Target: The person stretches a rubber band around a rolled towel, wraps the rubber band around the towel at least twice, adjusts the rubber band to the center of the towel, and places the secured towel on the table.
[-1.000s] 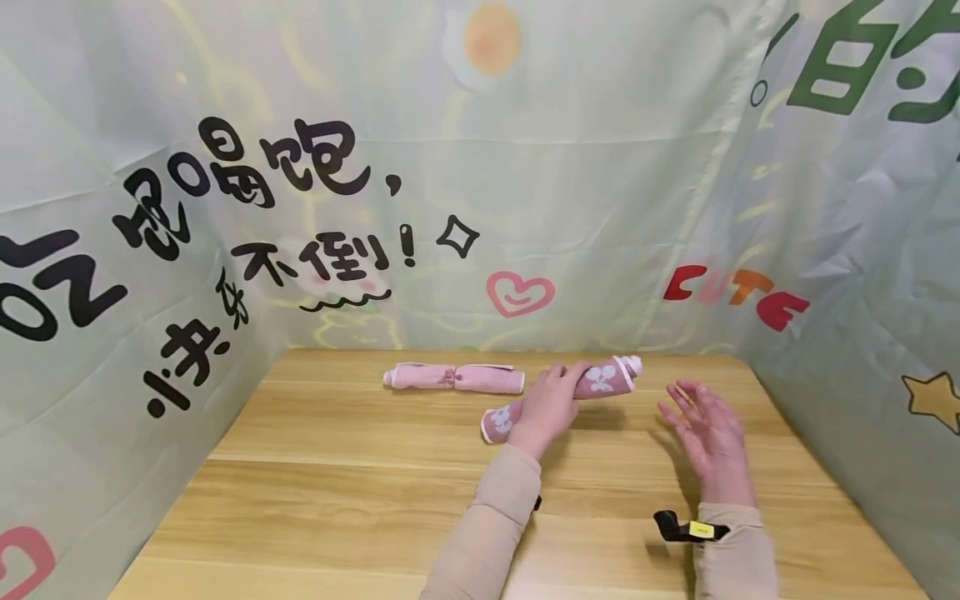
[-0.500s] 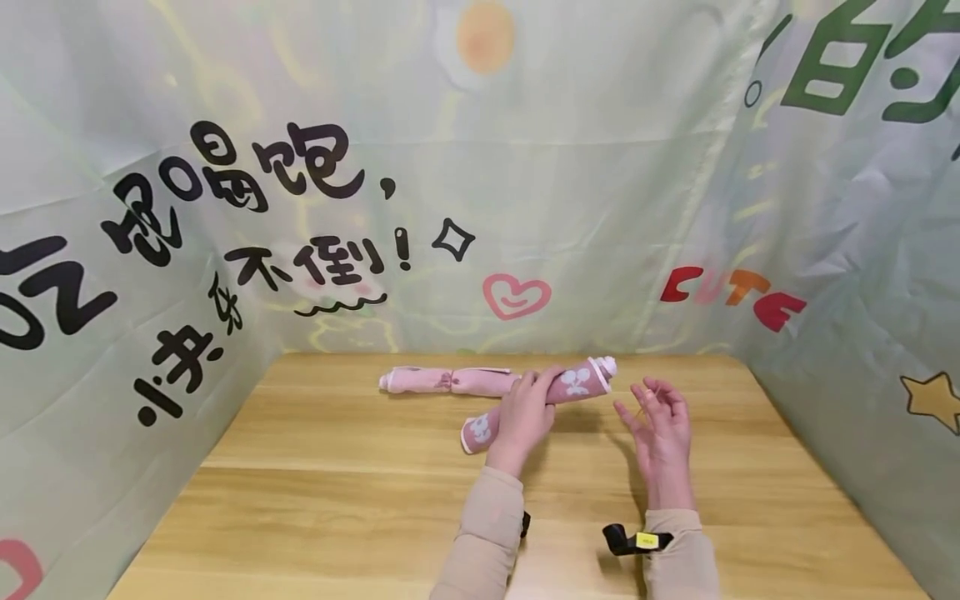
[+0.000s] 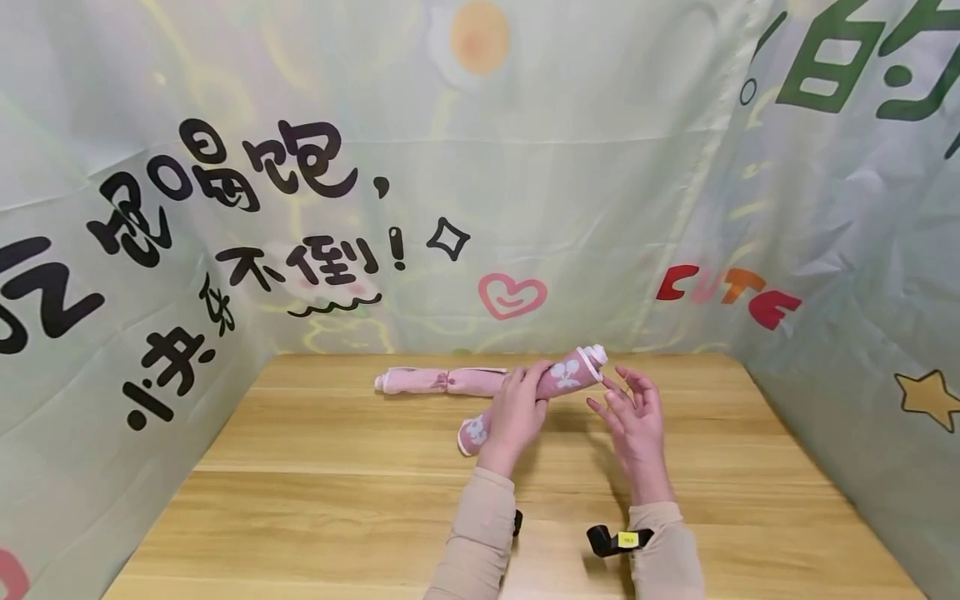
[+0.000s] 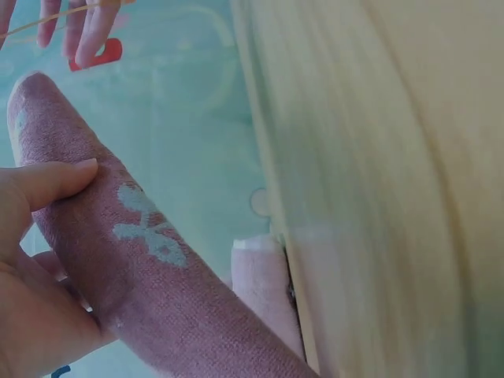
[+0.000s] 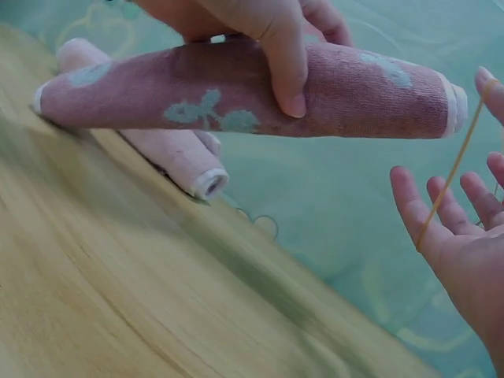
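Got my left fingers (image 5: 287,77) clamped midway on the rolled towel (image 5: 374,98) so its end's free, right fingers (image 5: 409,198) splayed to tension a band (image 5: 451,177).

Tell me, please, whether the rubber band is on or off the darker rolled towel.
Off: the rubber band is stretched open on the right hand, not wrapped around the darker rolled towel.

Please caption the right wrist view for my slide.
Left hand grips a rolled dark-pink cloth towel; the right hand stretches a thin tan rubber band.
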Tool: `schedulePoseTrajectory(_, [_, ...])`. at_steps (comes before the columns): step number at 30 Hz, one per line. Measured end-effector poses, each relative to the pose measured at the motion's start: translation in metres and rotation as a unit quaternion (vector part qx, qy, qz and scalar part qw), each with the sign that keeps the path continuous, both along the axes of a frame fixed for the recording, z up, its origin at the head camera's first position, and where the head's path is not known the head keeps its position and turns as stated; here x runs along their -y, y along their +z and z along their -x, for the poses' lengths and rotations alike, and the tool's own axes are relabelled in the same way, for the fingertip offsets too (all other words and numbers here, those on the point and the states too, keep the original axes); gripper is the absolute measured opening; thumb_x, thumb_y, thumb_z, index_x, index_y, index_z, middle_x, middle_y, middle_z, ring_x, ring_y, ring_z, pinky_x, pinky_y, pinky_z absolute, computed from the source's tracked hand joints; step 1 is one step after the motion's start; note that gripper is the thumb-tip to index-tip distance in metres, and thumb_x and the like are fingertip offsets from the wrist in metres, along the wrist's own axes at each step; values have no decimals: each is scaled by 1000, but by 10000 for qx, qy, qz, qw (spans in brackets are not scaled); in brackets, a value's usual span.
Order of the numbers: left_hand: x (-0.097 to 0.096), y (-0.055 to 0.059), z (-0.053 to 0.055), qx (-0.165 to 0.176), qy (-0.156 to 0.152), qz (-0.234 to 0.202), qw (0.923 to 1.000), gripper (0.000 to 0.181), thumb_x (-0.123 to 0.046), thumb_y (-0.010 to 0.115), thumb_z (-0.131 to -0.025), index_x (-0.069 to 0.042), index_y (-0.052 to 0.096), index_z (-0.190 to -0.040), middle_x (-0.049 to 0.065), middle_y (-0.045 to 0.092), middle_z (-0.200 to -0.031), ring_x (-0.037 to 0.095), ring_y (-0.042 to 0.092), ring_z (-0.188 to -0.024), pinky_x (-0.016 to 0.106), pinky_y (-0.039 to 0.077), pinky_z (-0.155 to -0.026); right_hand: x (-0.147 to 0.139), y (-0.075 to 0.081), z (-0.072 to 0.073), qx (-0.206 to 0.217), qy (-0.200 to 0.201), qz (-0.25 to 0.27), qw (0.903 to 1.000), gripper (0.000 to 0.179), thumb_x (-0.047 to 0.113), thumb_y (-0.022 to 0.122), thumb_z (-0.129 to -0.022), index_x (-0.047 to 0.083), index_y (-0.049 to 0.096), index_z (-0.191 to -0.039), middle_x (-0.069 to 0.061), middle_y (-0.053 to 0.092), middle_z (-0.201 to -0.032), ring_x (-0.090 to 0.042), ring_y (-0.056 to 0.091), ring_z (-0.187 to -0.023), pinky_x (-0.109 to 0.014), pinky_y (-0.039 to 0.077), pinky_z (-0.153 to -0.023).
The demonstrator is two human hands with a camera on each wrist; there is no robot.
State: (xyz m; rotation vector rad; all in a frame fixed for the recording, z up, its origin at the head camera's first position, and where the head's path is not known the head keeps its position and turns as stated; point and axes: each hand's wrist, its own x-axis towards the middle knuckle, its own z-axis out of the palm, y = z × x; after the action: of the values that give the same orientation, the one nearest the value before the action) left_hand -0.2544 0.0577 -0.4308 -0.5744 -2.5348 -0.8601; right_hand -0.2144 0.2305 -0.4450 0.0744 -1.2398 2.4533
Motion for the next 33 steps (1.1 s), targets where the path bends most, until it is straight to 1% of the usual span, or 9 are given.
schedulePoseTrajectory(5, [5, 3, -1, 56, -67, -16, 10000, 57, -11, 72, -85, -24, 52, -137, 7, 65, -119, 27, 63, -110, 43, 54, -92, 12, 1, 0, -202, 162, -411, 9988, 53, -21, 49, -87, 8, 39, -131, -3, 40, -140, -18, 52, -118, -36, 58, -87])
schedulePoseTrajectory(9, [4, 5, -1, 107, -311, 220, 9992, 61, -13, 73, -85, -28, 49, -140, 7, 64, -121, 27, 63, -111, 44, 51, -100, 18, 5, 2, -117, 50, -443, 9989, 63, -22, 48, -86, 13, 37, -137, 1, 37, -140, -15, 51, -118, -31, 58, -87])
schedulePoseTrajectory(12, [4, 5, -1, 164, -534, 435, 9975, 63, -13, 72, -86, -30, 46, -142, 7, 64, -121, 26, 63, -109, 43, 50, -100, 20, 6, 3, -73, -29, -389, 9992, 66, -21, 52, -86, 15, 37, -138, 2, 37, -139, -11, 53, -114, -25, 58, -85])
schedulePoseTrajectory(15, [3, 3, -3, 231, -711, 602, 9954, 63, -14, 70, -88, -32, 46, -143, 6, 64, -117, 23, 64, -104, 39, 52, -96, 21, 5, 3, -62, -145, -406, 9990, 66, -20, 56, -85, 17, 38, -137, 0, 38, -141, -9, 55, -111, -21, 56, -83])
schedulePoseTrajectory(16, [3, 2, -3, 221, -739, 630, 9950, 62, -14, 70, -88, -33, 46, -142, 5, 63, -115, 22, 64, -100, 37, 54, -91, 21, 5, 3, -62, -200, -445, 9988, 66, -19, 56, -85, 16, 39, -137, 0, 38, -142, -8, 55, -111, -20, 56, -83])
schedulePoseTrajectory(19, [2, 2, -3, 190, -805, 756, 9937, 59, -15, 70, -88, -33, 50, -141, 3, 63, -111, 19, 63, -93, 33, 55, -83, 21, 4, 4, -84, -402, -628, 9972, 65, -21, 56, -84, 13, 38, -137, -3, 37, -146, -9, 52, -117, -17, 54, -84])
schedulePoseTrajectory(22, [1, 2, -3, 225, -879, 922, 9916, 58, -15, 70, -89, -32, 51, -141, 2, 63, -111, 18, 63, -90, 31, 54, -79, 20, 5, 5, -89, -581, -843, 9947, 64, -22, 55, -83, 9, 39, -137, 0, 42, -143, -12, 49, -121, -14, 52, -88])
schedulePoseTrajectory(27, [-1, 4, -4, 457, -1047, 1041, 9880, 58, -20, 68, -91, -32, 47, -144, 3, 63, -121, 20, 66, -100, 33, 55, -85, 19, 6, 6, 23, -678, -1066, 9920, 63, -23, 57, -81, 6, 41, -134, 6, 46, -136, -11, 49, -117, -13, 50, -91])
schedulePoseTrajectory(33, [-7, 5, -5, 527, -1286, 1019, 9850, 54, -40, 60, -95, -31, 45, -146, 1, 62, -135, 19, 62, -119, 33, 50, -101, 18, 7, 6, 157, -644, -1201, 9905, 61, -22, 58, -82, 6, 41, -133, 1, 45, -139, -10, 54, -112, -14, 52, -88])
